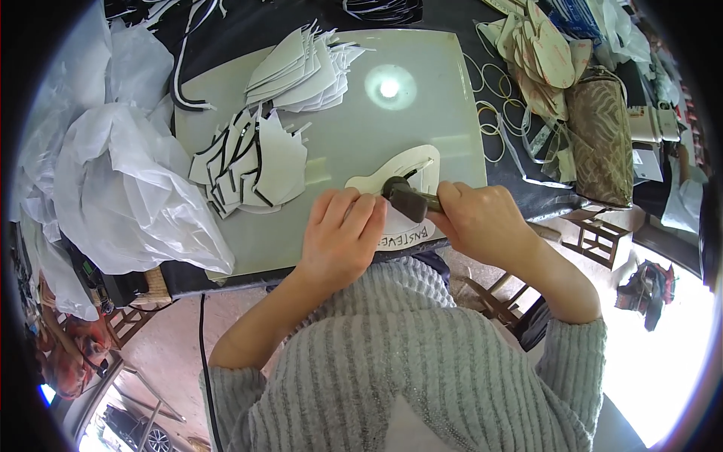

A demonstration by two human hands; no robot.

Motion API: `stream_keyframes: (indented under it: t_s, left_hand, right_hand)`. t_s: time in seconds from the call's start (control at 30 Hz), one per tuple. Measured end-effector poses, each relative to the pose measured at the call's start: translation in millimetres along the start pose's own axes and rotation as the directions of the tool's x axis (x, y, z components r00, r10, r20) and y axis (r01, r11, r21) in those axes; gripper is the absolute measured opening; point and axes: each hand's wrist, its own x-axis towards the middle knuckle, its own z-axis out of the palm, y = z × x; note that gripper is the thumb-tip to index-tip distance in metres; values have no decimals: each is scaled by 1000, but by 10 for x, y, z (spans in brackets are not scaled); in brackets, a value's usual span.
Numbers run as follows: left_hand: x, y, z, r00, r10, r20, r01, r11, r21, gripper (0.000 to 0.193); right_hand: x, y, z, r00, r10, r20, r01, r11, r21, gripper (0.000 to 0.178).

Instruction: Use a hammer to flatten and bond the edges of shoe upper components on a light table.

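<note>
- White template (403,169) lies flat at the near right of the pale board (422,90)
- Left hand (343,233) spread flat, pinning its near edge
- Right hand (482,218) closed around dark tool (410,200), tip on template
- Best to press firmly and guide the tip slowly

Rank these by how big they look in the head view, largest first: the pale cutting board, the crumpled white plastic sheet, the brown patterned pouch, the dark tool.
1. Pale cutting board
2. Crumpled white plastic sheet, close behind; fisheye bending makes this unsure
3. Brown patterned pouch
4. Dark tool, gripped by the right hand
</note>
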Motion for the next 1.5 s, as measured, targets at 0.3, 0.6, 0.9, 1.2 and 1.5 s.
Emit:
stream_keyframes:
  t_s: [0.3,0.6,0.9,1.2,1.5]
  left_hand:
    - [-11,-59,-46,1000,-17,0,17,996,-87,31]
    - [-52,-105,-165,992,-120,28,123,970,-208,26]
    - [-85,-156,-137,991,-137,-1,132,955,-266,24]
    - [-154,-155,-120,990,-138,0,133,958,-253,20]
    - [-118,-114,-160,990,-142,25,144,958,-247,30]
  right_hand:
    - [70,7,-68,997,-33,69,32,999,22,37]
    - [206,153,-110,962,-131,240,129,991,24,38]
    - [335,157,-160,902,-252,351,263,965,17,39]
    - [113,-126,76,983,-103,153,98,994,40,39]
    - [-6,-356,220,999,40,-5,-40,999,8,40]
